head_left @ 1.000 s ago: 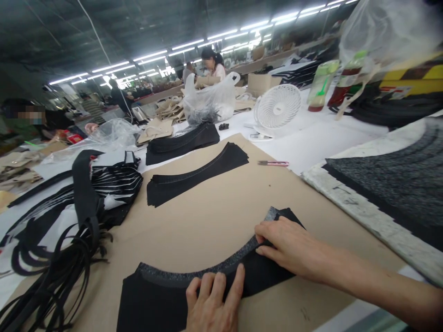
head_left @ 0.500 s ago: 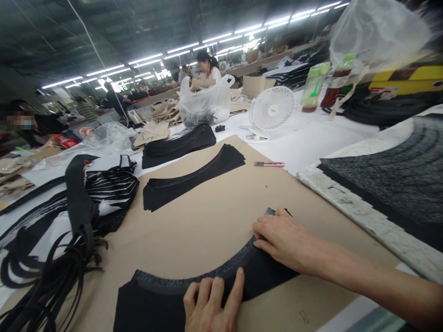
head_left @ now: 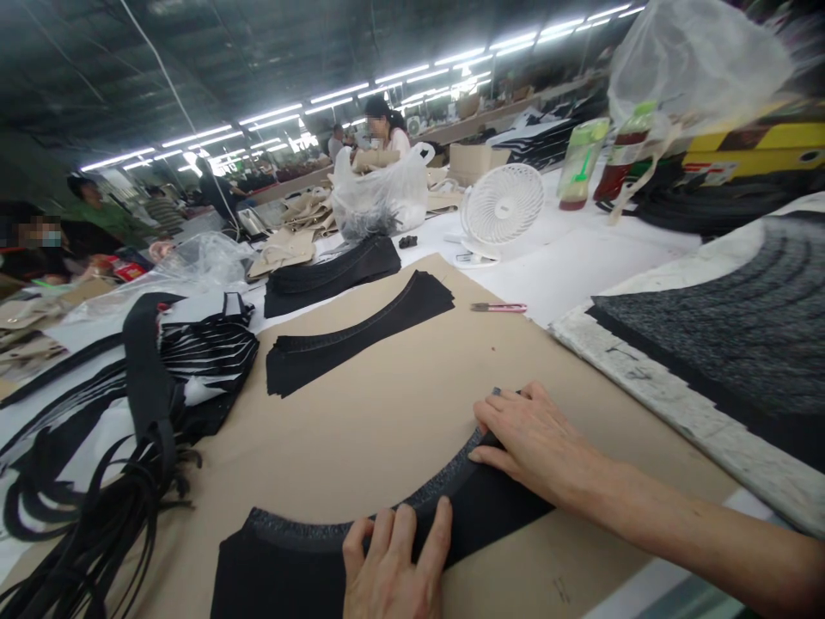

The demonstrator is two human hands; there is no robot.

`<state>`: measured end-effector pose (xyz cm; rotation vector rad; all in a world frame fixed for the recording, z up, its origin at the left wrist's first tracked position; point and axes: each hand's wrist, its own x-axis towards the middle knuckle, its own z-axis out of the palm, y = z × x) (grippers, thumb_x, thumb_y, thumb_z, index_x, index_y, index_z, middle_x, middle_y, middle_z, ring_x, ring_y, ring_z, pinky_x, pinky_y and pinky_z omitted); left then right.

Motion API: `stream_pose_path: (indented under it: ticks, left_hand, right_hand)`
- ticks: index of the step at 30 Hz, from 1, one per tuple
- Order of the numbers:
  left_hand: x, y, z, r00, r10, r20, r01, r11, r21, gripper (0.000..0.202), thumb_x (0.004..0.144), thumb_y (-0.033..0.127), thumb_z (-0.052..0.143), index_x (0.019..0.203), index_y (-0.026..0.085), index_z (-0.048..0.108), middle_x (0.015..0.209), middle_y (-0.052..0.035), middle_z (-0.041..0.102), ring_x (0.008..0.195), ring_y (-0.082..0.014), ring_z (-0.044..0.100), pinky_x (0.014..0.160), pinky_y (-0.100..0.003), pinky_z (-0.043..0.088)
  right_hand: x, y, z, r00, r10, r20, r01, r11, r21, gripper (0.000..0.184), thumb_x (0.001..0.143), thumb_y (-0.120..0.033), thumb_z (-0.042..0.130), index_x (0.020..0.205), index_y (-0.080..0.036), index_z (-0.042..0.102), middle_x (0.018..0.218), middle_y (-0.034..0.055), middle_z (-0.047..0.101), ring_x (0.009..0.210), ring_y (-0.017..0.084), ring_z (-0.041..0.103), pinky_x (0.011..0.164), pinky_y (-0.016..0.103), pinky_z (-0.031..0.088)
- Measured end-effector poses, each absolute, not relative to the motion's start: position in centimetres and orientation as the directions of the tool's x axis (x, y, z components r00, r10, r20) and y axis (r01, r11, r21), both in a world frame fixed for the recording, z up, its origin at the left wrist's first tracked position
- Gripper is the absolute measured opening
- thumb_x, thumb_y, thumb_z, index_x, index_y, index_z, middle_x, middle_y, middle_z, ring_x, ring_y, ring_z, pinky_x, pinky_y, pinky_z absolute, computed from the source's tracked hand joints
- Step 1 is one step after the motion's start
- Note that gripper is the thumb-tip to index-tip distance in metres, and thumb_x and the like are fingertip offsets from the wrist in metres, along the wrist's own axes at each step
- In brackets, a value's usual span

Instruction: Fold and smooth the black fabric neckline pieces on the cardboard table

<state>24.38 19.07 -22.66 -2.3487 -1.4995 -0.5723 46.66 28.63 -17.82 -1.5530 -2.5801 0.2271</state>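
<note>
1. Left hand (head_left: 393, 563) lies flat, fingers spread, pressing the curved black fabric piece (head_left: 309, 563) on the near brown cardboard sheet (head_left: 387, 404).
2. Right hand (head_left: 534, 438) presses flat on its right end, gripping nothing.

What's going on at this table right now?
A person presses both hands flat on a curved black fabric piece with a grey textured edge, lying on a brown cardboard sheet. The left hand holds down its middle, the right hand its far end. A stack of similar black curved pieces lies farther back.
</note>
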Motion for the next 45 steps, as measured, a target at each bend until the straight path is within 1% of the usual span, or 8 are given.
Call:
stream_pose_path:
  ticks: [3,6,10,14,16,18,27,45]
  left_hand:
    - [25.2,19.6,-22.2,0.355,0.797,0.489,0.91,-0.414,0.014,0.033,0.086,0.014,0.049,0.108,0.033,0.065,0.094,-0.0027,0.064,0.086,-0.0183,0.055,0.079,-0.037,0.031]
    - [26.9,20.4,-22.4,0.387,0.777,0.496,0.87,-0.486,0.082,0.033,0.085,0.013,0.048,0.112,0.025,0.063,0.107,-0.0042,0.064,0.094,-0.0178,0.056,0.08,-0.035,0.033]
    - [28.7,21.0,-23.3,0.445,0.762,0.471,0.834,-0.544,0.093,0.039,0.085,0.012,0.044,0.122,0.015,0.057,0.094,-0.0053,0.064,0.083,-0.0185,0.055,0.077,-0.034,0.037]
    - [28.8,21.1,-24.0,0.506,0.733,0.455,0.836,-0.547,-0.046,0.04,0.086,0.009,0.042,0.123,0.012,0.056,0.087,-0.0052,0.06,0.079,-0.0186,0.053,0.074,-0.034,0.038]
    - [28.7,21.2,-24.4,0.504,0.706,0.499,0.838,-0.539,-0.083,0.038,0.088,0.009,0.039,0.121,0.012,0.058,0.088,-0.0056,0.06,0.079,-0.0185,0.053,0.074,-0.034,0.038]
    - [28.7,21.3,-24.6,0.482,0.684,0.548,0.847,-0.524,-0.092,0.037,0.089,0.009,0.037,0.119,0.013,0.059,0.086,-0.0049,0.058,0.077,-0.0183,0.051,0.072,-0.034,0.038]
    - [28.7,21.7,-24.5,0.525,0.657,0.541,0.842,-0.494,-0.216,0.033,0.091,0.013,0.041,0.117,0.016,0.061,0.08,-0.0022,0.055,0.072,-0.0163,0.048,0.068,-0.032,0.036]
    - [28.9,21.5,-24.6,0.512,0.67,0.537,0.855,-0.458,-0.243,0.035,0.088,0.012,0.047,0.12,0.02,0.06,0.079,-0.0028,0.055,0.072,-0.0156,0.051,0.073,-0.03,0.04]
  right_hand:
    - [46.9,28.6,-18.1,-0.453,0.89,0.051,0.871,0.454,-0.185,0.025,0.08,-0.036,0.074,0.085,-0.02,0.056,0.088,0.0025,0.06,0.089,0.024,0.055,0.079,0.04,0.031]
    - [46.9,28.6,-18.3,-0.455,0.886,0.09,0.869,0.464,-0.175,0.025,0.079,-0.036,0.075,0.088,-0.02,0.057,0.093,0.0035,0.059,0.092,0.025,0.054,0.08,0.04,0.033]
    - [47.3,28.9,-17.9,-0.425,0.9,0.098,0.876,0.436,-0.203,0.026,0.077,-0.037,0.076,0.085,-0.02,0.057,0.092,0.004,0.059,0.092,0.026,0.053,0.081,0.04,0.035]
    - [48.8,29.9,-17.5,-0.383,0.924,0.017,0.791,0.337,-0.51,0.01,0.082,-0.019,0.065,0.087,-0.019,0.056,0.09,0.0021,0.06,0.086,0.019,0.055,0.075,0.03,0.038]
    - [49.6,30.4,-17.5,-0.35,0.936,-0.035,0.716,0.243,-0.654,0.013,0.083,-0.01,0.054,0.091,-0.02,0.055,0.082,-0.0004,0.06,0.076,0.016,0.055,0.068,0.026,0.038]
    - [50.1,30.8,-17.9,-0.312,0.948,-0.06,0.679,0.178,-0.712,0.018,0.082,-0.008,0.048,0.094,-0.02,0.055,0.073,-0.0027,0.058,0.068,0.014,0.054,0.063,0.025,0.036]
    - [49.9,31.1,-18.6,-0.282,0.959,-0.032,0.664,0.171,-0.728,0.017,0.08,-0.008,0.05,0.091,-0.02,0.054,0.07,-0.0029,0.057,0.064,0.014,0.053,0.062,0.025,0.036]
    - [49.9,31.2,-19.0,-0.248,0.969,-0.017,0.655,0.154,-0.74,0.014,0.078,-0.008,0.049,0.079,-0.02,0.056,0.067,-0.0025,0.057,0.062,0.013,0.051,0.059,0.024,0.035]
